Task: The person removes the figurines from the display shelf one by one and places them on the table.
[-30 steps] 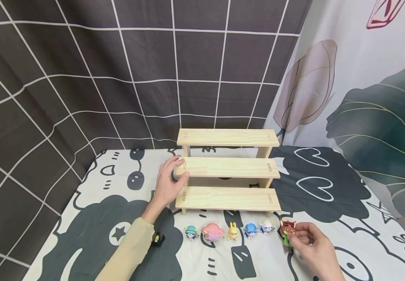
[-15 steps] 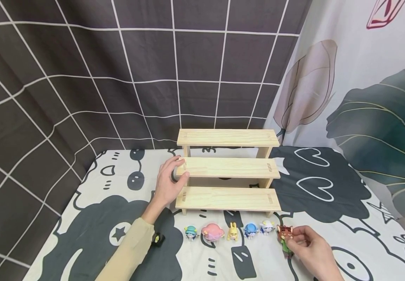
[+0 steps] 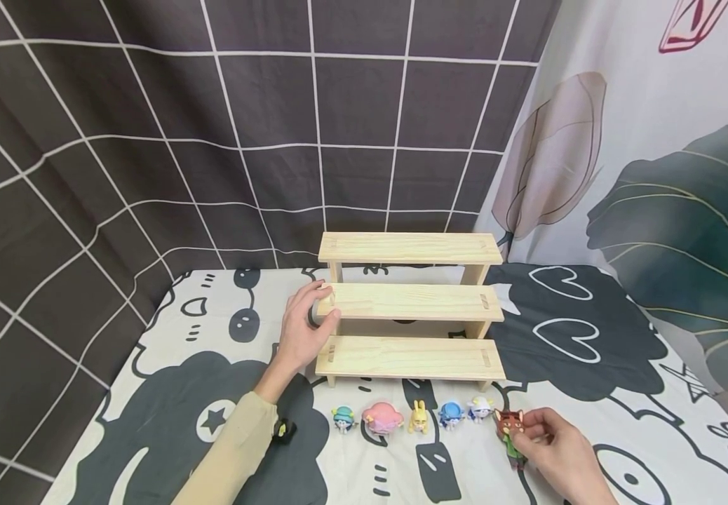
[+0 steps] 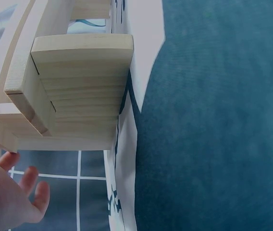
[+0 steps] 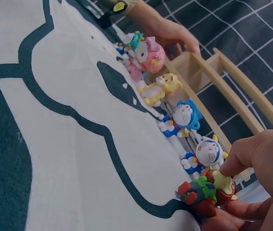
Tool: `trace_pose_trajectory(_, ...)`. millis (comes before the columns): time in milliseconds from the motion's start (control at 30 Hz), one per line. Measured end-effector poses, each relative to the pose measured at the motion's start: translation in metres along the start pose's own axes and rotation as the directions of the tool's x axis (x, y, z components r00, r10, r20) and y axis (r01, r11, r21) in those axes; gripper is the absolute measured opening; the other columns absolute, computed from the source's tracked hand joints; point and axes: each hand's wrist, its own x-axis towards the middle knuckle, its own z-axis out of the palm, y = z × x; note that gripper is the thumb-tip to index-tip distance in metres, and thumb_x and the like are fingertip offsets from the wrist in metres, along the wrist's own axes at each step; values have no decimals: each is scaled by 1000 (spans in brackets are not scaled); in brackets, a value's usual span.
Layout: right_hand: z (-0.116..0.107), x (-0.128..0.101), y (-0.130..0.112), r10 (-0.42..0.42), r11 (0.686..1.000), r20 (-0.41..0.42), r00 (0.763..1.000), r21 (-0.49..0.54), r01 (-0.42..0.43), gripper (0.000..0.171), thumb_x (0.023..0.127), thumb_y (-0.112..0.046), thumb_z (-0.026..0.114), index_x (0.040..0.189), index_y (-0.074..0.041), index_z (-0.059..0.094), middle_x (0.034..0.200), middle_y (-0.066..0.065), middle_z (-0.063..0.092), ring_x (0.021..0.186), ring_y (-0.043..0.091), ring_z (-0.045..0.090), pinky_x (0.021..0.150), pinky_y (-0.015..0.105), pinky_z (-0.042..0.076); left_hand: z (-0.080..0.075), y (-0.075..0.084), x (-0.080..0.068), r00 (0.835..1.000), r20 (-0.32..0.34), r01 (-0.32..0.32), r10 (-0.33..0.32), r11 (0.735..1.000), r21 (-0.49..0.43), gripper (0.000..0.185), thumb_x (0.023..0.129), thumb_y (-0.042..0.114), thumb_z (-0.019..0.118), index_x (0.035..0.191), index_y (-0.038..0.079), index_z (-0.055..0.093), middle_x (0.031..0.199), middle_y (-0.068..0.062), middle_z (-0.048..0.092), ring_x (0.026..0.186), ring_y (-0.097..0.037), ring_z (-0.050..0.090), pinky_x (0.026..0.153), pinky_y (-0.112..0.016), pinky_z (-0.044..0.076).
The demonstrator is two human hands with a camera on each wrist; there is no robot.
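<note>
Probably light, stiff plastic: right hand (image 3: 556, 449) pinched fox figurine (image 3: 510, 429) at head w/ fingertips; left hand (image 3: 304, 326) gripped wooden rack (image 3: 409, 301) end.

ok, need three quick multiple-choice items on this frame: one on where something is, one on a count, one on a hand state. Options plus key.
1. Where is the left hand?
A. on the left end of the wooden stepped shelf
B. flat on the cloth
C. on the pink figure

2. How many small figures stand in the row in front of the shelf, not counting the held one?
A. three
B. five
C. seven

3. What is the right hand doing?
A. resting open
B. pinching the fox figure
C. pushing the shelf

Key: 1 A, fingers wrap the middle step's end; 2 B, five stand from teal-haired to white; 3 B, fingertips close round the figure.
</note>
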Motion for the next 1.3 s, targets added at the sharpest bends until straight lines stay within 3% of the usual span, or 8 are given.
trace_pose_trajectory(933, -2, 0, 2, -16, 999, 39, 999, -51, 18, 26, 80, -19, 73, 91, 2, 63, 74, -2, 61, 65, 13, 55, 56, 27, 44, -2, 3, 0, 1000, 9, 16, -16, 1000, 3, 41, 87, 18, 69, 125, 1, 66, 142, -18, 52, 127, -38, 46, 105, -57, 34)
trace_pose_trajectory(1300, -1, 2, 0, 32, 998, 70, 997, -52, -28, 29, 82, -21, 70, 92, 5, 62, 75, 1, 60, 66, 16, 56, 55, 29, 47, -2, 3, 0, 1000, 12, 12, -13, 1000, 3, 41, 87, 17, 69, 125, 1, 66, 142, -19, 52, 126, -38, 46, 104, -56, 34)
